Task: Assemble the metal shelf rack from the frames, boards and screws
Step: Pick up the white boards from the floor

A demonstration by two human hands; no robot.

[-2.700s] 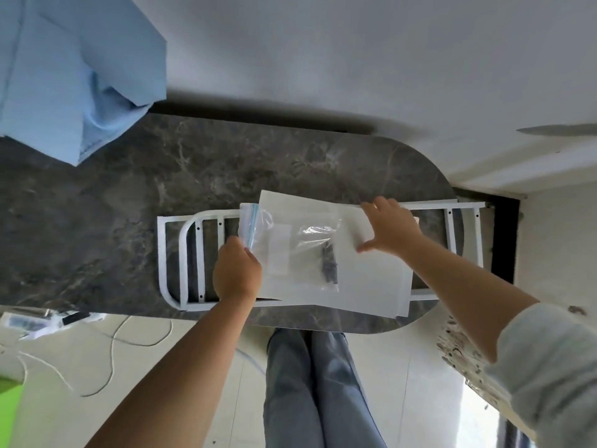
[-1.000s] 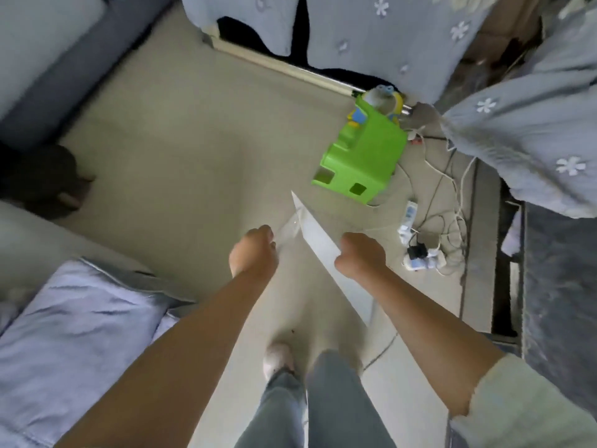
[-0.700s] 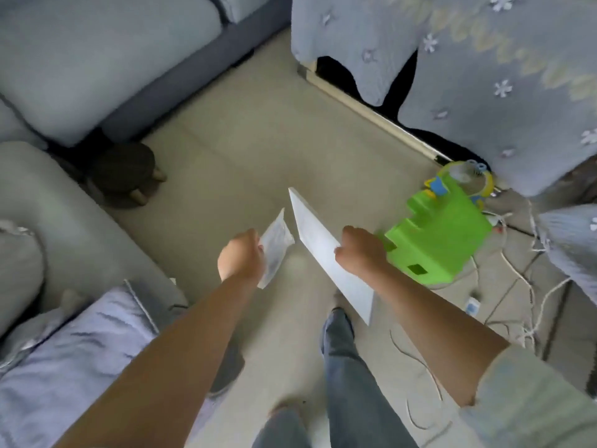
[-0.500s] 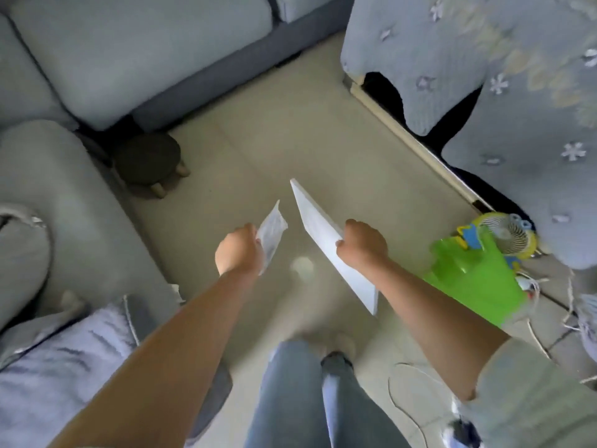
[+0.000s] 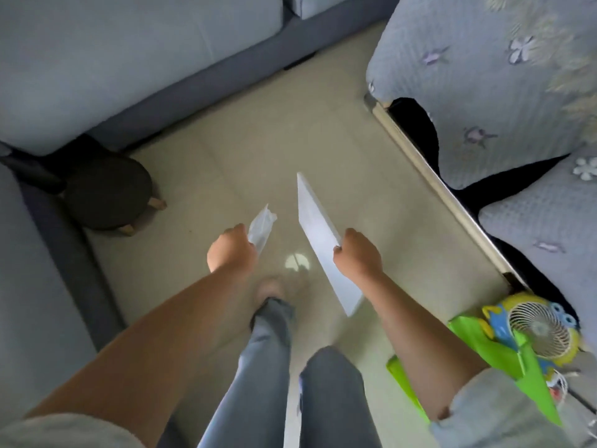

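White flat board in curled right-hand fingers; left-hand fingers pinching clear plastic bag.

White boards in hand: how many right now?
1. The white board is gripped edge-on by the right hand; the left hand holds only a plastic bag.

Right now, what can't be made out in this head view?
- Plastic bag in left hand: contents unreadable, blurred and small.
- White board in right hand: seen nearly edge-on, face mostly hidden.
- Metal frames: out of view.
- Green toy: partly behind the right arm.
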